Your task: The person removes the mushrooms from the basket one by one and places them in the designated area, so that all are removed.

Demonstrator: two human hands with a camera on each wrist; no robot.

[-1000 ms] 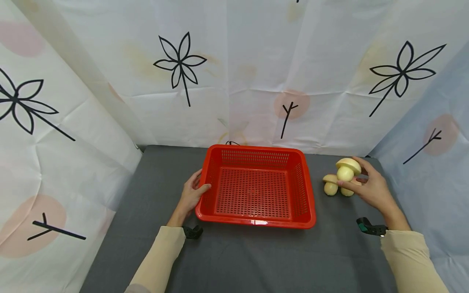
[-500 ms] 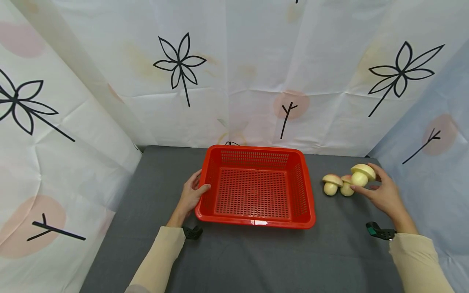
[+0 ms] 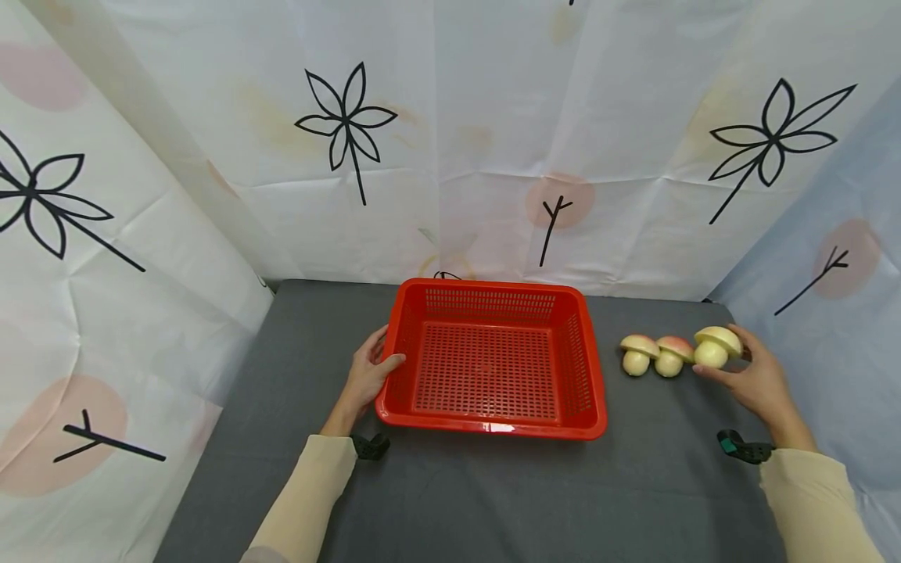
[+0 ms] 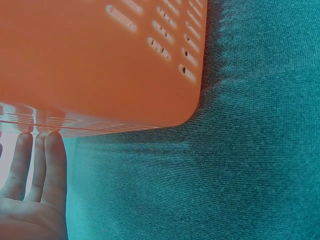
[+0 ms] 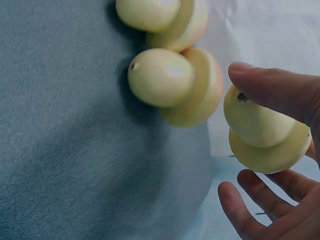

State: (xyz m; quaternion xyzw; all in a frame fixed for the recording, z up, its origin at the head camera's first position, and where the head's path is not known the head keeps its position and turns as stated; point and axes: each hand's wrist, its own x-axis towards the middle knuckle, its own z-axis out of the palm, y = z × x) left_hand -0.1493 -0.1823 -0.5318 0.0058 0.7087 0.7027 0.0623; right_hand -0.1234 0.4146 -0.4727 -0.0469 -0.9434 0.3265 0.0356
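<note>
A red plastic basket point(image 3: 486, 367) with slotted walls sits in the middle of the grey table. My left hand point(image 3: 367, 371) grips its left rim, thumb over the edge and fingers against the outer wall; in the left wrist view several fingertips point(image 4: 54, 142) touch that wall. At the right, my right hand point(image 3: 760, 383) holds a pale yellow toy mushroom point(image 3: 714, 348), its stem under my thumb point(image 5: 270, 90). Just left of it stand two more toy mushrooms, one in the middle point(image 3: 673, 356) and one farther left point(image 3: 637, 355), both with pinkish caps.
White curtains point(image 3: 479, 141) with leaf drawings hang behind the table and along both sides. The grey tabletop point(image 3: 493, 500) extends in front of the basket. A thin dark wire point(image 3: 445, 274) shows behind the basket's far rim.
My right hand has carried its mushroom rightward and down, from in front of the middle mushroom to that one's right side. My left hand and the basket have stayed put.
</note>
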